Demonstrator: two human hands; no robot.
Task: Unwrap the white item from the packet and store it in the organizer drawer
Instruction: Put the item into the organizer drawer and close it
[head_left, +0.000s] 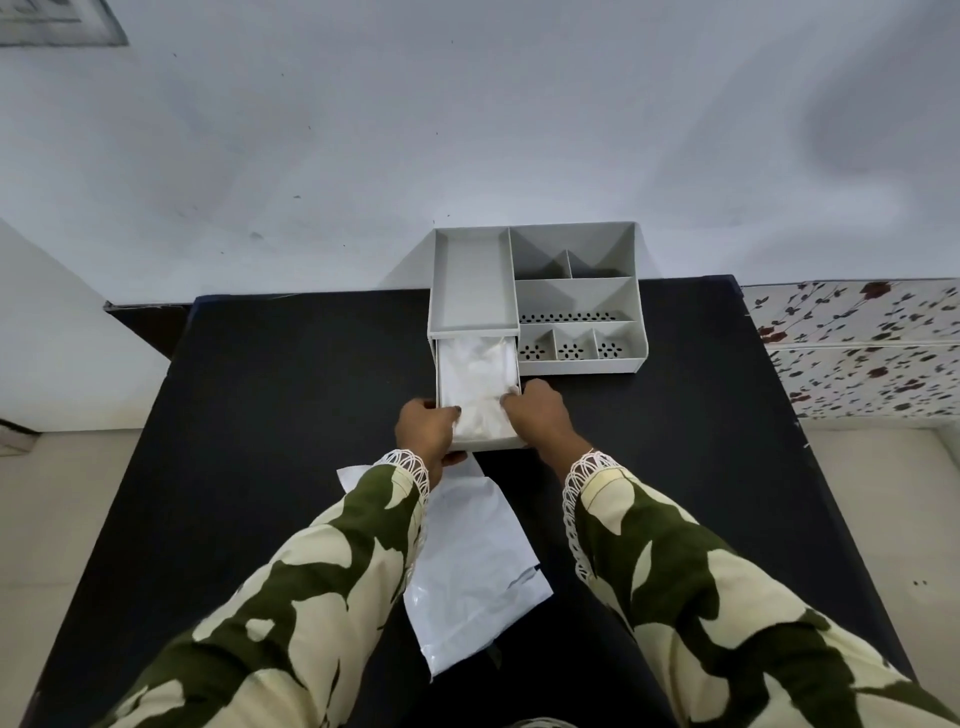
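2 hands at the pulled-out drawer (444, 374) of the grey organizer (576, 291): left hand (427, 428) and right hand (537, 410), fingers pressing the white item (478, 382) inside. Empty packet (475, 566) nearer, on the black surface (260, 415).

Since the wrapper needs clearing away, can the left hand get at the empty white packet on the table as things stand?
Probably yes. The packet lies flat on the black table just behind the left hand, partly under its sleeve, with nothing on top. That hand is now at the open drawer, so it must let go first.
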